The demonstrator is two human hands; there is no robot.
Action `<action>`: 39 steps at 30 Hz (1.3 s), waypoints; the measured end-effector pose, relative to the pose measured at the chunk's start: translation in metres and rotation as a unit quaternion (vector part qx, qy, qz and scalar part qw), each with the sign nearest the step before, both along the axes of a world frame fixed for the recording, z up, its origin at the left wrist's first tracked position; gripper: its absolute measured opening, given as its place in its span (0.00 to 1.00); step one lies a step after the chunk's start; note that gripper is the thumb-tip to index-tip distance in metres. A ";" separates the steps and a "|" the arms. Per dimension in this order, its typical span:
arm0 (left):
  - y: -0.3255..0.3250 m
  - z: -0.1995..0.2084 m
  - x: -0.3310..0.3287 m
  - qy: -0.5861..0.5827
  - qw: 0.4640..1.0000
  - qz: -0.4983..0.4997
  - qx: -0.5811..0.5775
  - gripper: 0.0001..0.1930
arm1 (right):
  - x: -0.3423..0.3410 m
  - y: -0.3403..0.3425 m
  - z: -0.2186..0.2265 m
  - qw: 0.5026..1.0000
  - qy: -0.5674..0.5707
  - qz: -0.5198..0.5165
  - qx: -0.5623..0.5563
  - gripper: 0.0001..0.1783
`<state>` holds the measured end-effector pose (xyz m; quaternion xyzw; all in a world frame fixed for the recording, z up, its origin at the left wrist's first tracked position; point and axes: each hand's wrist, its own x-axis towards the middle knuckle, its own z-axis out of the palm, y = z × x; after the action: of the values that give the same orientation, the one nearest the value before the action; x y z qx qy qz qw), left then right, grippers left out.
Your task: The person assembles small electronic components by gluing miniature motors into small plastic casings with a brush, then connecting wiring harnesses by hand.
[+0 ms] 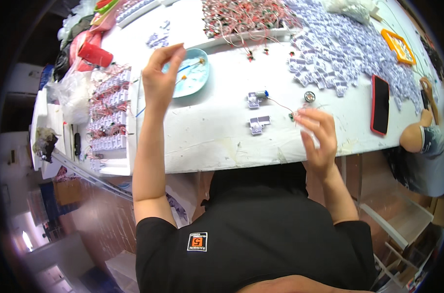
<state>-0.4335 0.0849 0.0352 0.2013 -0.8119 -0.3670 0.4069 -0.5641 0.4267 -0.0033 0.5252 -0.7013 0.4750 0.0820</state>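
Note:
My left hand (158, 75) is raised over the left side of a light blue bowl (205, 78), thumb and forefinger pinched together; anything between them is too small to make out. Thin blue sticks with orange tips (201, 61) lie in the bowl on pale contents, partly hidden by that hand. My right hand (320, 139) has its fingers curved and thumb apart, fingertips beside a small green part (291, 116). A red wire joins this part to a small blue-ended cylinder (262, 94), which sits in a grey-white plastic housing (253, 101). Nearer me lies another housing piece (259, 125).
A round metal-rimmed part (310, 96) and a red-edged phone (379, 105) lie to the right. Small plastic pieces (329, 53) are heaped behind. A tray of wired parts (246, 19) stands at the back, rows of wired housings (109, 112) at left. Another person's arm (412, 136) is at far right.

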 end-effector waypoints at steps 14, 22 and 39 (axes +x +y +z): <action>-0.065 -0.022 -0.095 -0.187 0.974 -0.053 -0.112 0.12 | 0.028 -0.002 -0.041 0.995 0.083 -0.063 -0.007 0.17; -0.064 -0.020 -0.100 -0.252 0.957 -0.023 -0.139 0.10 | 0.029 -0.003 -0.039 0.995 0.079 -0.058 -0.009 0.17; -0.078 -0.015 -0.097 -0.033 0.925 -0.020 0.379 0.14 | 0.031 0.000 -0.041 0.995 0.077 -0.054 -0.014 0.16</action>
<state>-0.5301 0.0072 0.0201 0.3364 -0.6290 -0.6484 0.2661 -0.5328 0.4266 -0.0440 0.5203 -0.7135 0.4380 0.1684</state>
